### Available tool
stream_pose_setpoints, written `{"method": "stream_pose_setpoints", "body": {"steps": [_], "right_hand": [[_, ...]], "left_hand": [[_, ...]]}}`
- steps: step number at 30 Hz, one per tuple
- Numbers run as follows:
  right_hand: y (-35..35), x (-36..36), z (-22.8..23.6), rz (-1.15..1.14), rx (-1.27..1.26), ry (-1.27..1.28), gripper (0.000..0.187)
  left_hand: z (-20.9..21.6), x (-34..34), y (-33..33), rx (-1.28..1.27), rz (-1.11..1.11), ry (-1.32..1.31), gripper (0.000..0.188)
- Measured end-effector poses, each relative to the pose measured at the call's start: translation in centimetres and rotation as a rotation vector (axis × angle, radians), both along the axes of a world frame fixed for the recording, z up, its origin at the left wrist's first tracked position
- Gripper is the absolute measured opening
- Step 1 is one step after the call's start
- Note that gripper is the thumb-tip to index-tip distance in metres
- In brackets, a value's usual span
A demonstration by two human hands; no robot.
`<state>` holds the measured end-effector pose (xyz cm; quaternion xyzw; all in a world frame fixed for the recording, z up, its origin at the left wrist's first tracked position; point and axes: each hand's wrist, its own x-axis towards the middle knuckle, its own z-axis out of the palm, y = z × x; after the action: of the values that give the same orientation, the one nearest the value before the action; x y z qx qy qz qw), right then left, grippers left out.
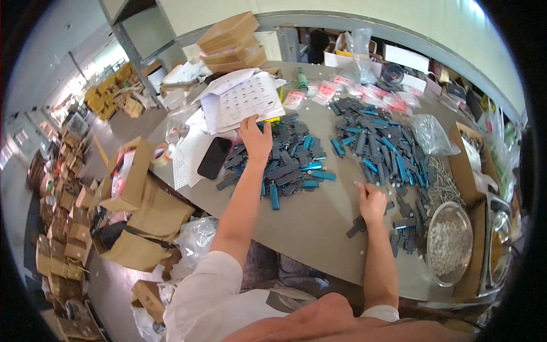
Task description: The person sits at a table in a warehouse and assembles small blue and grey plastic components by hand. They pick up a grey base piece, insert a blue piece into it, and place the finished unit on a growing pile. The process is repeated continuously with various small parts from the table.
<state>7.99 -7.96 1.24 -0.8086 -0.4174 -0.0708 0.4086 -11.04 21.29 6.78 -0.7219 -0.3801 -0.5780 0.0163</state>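
My left hand (256,139) reaches forward with its fingers stretched out, over the lower edge of a stack of printed sheets (245,102) and beside the left pile of dark grey and blue rectangular pieces (288,165). Something yellow (272,120) peeks out near its fingertips. On the right, my right hand (372,203) is closed in a pinch above the table; a small pale bit shows at its fingertips, too small to name. Just below it lies a dark piece (356,227). A second pile of grey and blue pieces (382,142) spreads beyond this hand.
A black phone (215,158) rests left of the near pile. A round metal bowl (450,244) of small white bits stands at the right, near screws (447,179) and a cardboard box (467,162). Farther back are a green bottle (302,78) and red-white packets (325,92).
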Motion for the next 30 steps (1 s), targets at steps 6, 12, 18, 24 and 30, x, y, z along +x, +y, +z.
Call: {"method": "stream_pose_setpoints", "body": {"steps": [6,12,18,24,30], "right_hand": [[0.2,-0.1,-0.6,0.006,-0.025,-0.012,0.032],[0.0,0.0,-0.3,0.052,-0.015,-0.006,0.034],[-0.5,0.3,-0.7,0.031,-0.012,0.039,0.032],[-0.3,0.4,-0.5,0.057,-0.005,0.054,0.031],[-0.1,0.2,-0.3,0.072,-0.017,0.086,0.031]], "left_hand": [[-1.4,7.0,-7.5,-0.082,-0.542,0.651,0.026],[-7.0,12.6,-10.4,0.016,-0.399,0.842,0.037],[-6.5,10.8,-9.7,0.056,-0.253,0.899,0.028],[-6.7,9.6,-5.3,-0.044,-0.177,0.983,0.024],[-4.9,8.4,-5.8,-0.005,-0.291,0.875,0.021]]}}
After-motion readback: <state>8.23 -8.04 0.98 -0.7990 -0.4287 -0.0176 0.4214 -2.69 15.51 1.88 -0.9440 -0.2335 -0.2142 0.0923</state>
